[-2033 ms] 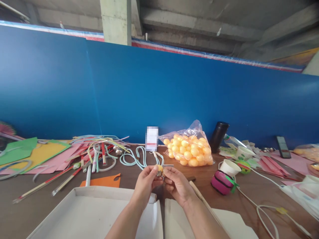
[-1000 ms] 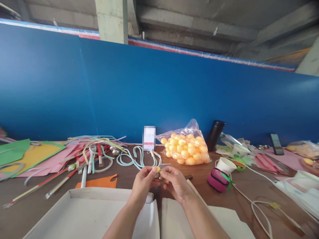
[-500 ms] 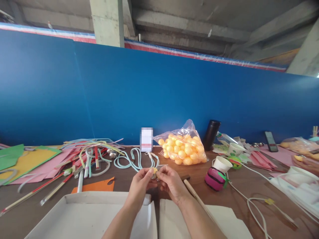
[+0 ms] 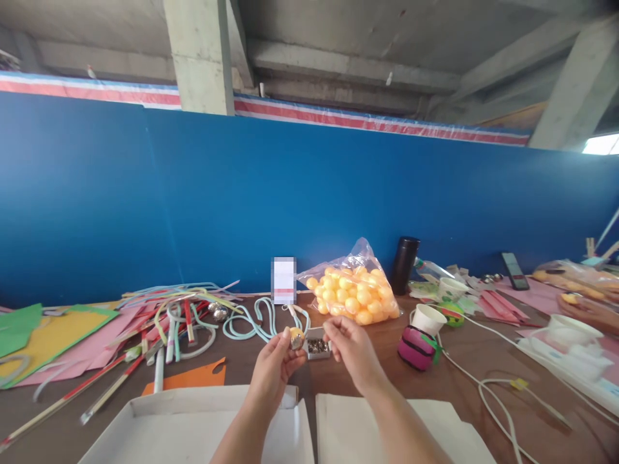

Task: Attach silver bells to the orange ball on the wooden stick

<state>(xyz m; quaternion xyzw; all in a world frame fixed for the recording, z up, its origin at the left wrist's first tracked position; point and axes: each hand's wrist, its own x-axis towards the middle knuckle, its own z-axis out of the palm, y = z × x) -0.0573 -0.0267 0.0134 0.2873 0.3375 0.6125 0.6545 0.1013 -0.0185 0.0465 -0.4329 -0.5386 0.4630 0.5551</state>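
Note:
My left hand point(image 4: 273, 364) is closed around an orange ping-pong ball point(image 4: 296, 338) whose near side is covered with shiny, silvery, tack-like pieces. My right hand point(image 4: 352, 351) is at the right, apart from the ball, its thumb and fingertips pinched together. Whatever is between those fingertips is too small to make out. Between and just beyond my hands stands a small open box point(image 4: 318, 348) of small, dark metallic pieces. Behind it, a clear bag point(image 4: 352, 293) holds many orange balls.
White trays or card point(image 4: 203, 425) lie in front of me. Cords, sticks, coloured paper and silvery balls point(image 4: 218, 312) are at left. A black flask point(image 4: 405, 265), paper cup point(image 4: 428, 319), purple pouch point(image 4: 416, 348) and white cable point(image 4: 483, 386) stand or lie at right. A blue partition point(image 4: 309, 193) rises behind.
My hands were together at the ball; now my right hand has moved right, away from it. The small box, earlier hidden behind my hands, shows. The view has tilted slightly upward.

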